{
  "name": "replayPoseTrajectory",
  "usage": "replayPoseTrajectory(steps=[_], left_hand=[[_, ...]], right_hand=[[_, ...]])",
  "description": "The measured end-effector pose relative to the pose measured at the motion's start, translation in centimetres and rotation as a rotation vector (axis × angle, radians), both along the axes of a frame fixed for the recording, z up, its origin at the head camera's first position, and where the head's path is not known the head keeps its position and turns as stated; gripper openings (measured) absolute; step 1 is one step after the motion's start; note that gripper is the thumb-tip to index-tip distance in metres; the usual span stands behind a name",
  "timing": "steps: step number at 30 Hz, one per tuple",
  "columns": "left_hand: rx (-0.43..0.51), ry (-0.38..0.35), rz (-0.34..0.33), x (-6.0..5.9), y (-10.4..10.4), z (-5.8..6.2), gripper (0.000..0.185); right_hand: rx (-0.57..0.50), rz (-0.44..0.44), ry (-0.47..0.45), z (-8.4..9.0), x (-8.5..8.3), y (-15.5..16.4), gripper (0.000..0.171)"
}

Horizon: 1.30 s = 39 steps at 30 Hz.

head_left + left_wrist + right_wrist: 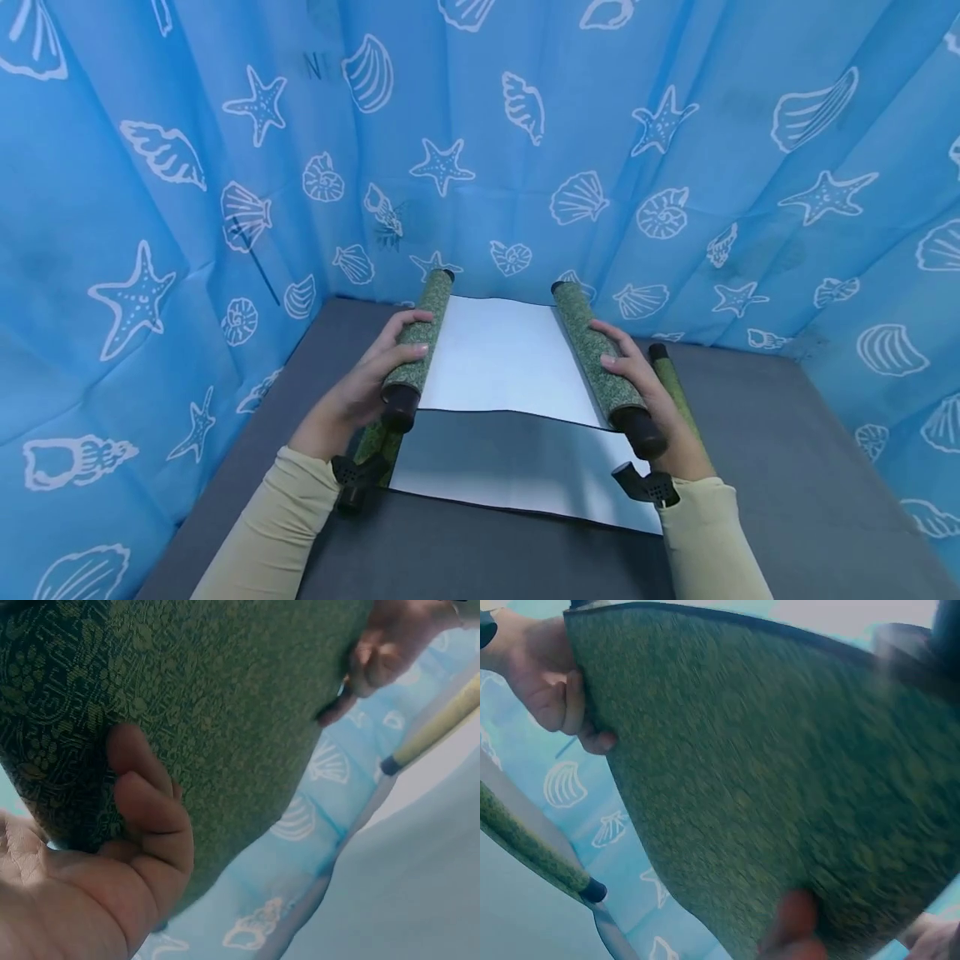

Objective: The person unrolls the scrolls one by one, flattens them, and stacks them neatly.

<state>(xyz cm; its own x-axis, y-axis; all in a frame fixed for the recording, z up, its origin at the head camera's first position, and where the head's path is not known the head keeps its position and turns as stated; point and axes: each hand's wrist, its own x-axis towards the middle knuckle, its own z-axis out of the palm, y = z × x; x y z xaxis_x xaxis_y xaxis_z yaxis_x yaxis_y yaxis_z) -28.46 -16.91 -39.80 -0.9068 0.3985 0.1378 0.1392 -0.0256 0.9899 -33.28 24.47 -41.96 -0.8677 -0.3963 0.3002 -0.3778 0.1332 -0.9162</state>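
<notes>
Both hands hold a scroll (510,358) part-way open, its white inner face up and its ends wound on dark-capped rollers. My left hand (363,383) grips the green patterned left roll (429,329), thumb on top. The right roll (592,358) is gripped by my right hand (651,379). Seen from below in the left wrist view, the scroll's green brocade back (247,720) stretches between the hands, with fingers curled beneath it. Under it a second scroll (480,458) lies spread on the table, partly hidden by the held one.
The lower scroll's right roll (672,379) shows beside my right forearm, and its left roll (372,446) under my left hand. The grey table (787,467) meets a blue curtain (480,225) with white seashells and starfish at the back and sides.
</notes>
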Motion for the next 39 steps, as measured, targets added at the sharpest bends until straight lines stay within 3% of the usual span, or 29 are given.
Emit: replayPoseTrajectory(steps=[1, 4, 9, 16, 22, 29, 33, 39], left_hand=[[0.009, 0.003, -0.008, 0.0, -0.1, -0.1, 0.064], [0.011, 0.013, -0.012, -0.3, -0.4, -0.4, 0.069], [0.013, 0.022, 0.018, -0.7, -1.0, -0.9, 0.068], [0.029, 0.058, 0.023, -1.1, -2.4, -1.2, 0.068], [0.046, 0.127, -0.04, -0.7, -3.4, -0.7, 0.087], [0.031, 0.152, -0.052, -0.8, -4.0, -0.6, 0.099], [0.02, 0.17, -0.033, -1.0, -4.2, -0.8, 0.1], [0.044, 0.188, -0.002, -1.2, -4.0, -0.9, 0.093]], right_hand=[[0.051, -0.06, -0.06, 0.8, 1.2, -0.4, 0.085], [0.106, -0.118, -0.141, 2.0, 3.3, -1.2, 0.077], [0.114, -0.148, -0.203, 3.1, 4.6, -1.8, 0.061], [0.062, -0.133, -0.244, 3.0, 4.8, -1.7, 0.054], [0.08, -0.14, -0.238, 2.9, 4.7, -2.3, 0.056], [0.012, -0.097, -0.237, 2.4, 5.0, -2.1, 0.061], [-0.044, -0.047, -0.211, 2.3, 5.3, -2.1, 0.066], [-0.226, -0.003, -0.198, 2.7, 5.7, -2.3, 0.067]])
